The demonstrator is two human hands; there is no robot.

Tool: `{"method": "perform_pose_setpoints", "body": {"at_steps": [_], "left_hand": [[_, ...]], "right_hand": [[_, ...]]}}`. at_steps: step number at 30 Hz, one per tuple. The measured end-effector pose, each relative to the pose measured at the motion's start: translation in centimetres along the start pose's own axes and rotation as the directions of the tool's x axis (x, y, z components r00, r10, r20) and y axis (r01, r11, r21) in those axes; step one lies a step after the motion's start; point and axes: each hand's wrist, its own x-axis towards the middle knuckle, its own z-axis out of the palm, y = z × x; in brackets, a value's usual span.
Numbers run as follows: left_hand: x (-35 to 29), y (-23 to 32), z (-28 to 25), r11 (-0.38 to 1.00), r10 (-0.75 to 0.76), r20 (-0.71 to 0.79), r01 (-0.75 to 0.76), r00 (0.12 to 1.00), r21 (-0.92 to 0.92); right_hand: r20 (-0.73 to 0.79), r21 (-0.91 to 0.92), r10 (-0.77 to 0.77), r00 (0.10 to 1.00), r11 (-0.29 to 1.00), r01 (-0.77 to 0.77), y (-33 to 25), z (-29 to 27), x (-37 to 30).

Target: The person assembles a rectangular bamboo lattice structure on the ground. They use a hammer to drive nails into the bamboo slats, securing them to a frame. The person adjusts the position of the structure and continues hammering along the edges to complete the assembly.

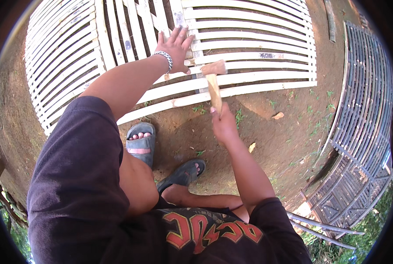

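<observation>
Head view: at centre, my right fingers clamp the wooden mallet (213,82), handle running up-frame, its head just right of my left hand (174,50), fingers spread on the pale slatted panel (266,56).

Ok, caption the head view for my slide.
Right hand grips wooden mallet; left hand rests on pale slatted panel.

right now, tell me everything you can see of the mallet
The mallet looks wooden: a short, blocky, reddish-brown head set crosswise on a paler, yellowish-tan handle. The right hand grips the handle's lower end, hiding that part. The handle points up the picture with a slight lean to the left. The head appears over the pale slats; whether it touches them, I cannot tell.
</observation>
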Motion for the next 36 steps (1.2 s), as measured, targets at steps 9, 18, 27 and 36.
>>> {"method": "perform_pose_setpoints", "body": {"at_steps": [9, 18, 27, 36], "left_hand": [[0.2, -0.1, 0.3, 1.0, -0.006, 0.009, 0.006, 1.0, 0.002], [0.1, -0.4, 0.9, 1.0, -0.008, -0.013, 0.008, 1.0, 0.003], [0.0, -0.6, 0.9, 1.0, -0.01, -0.024, 0.009, 1.0, -0.019], [0.1, -0.5, 0.9, 1.0, -0.013, -0.02, 0.013, 1.0, -0.004]], "right_hand": [[-0.336, 0.443, -0.124, 0.934, 0.854, 0.273, -1.1, 0.9, -0.1], [-0.278, 0.403, -0.061, 0.959, 0.899, 0.174, -1.2, 1.2, -0.9], [-0.293, 0.341, -0.027, 0.956, 0.931, 0.131, -1.9, 1.2, -1.3], [-0.063, 0.326, 0.129, 0.99, 0.94, -0.101, 0.6, 0.6, -1.6]]}}
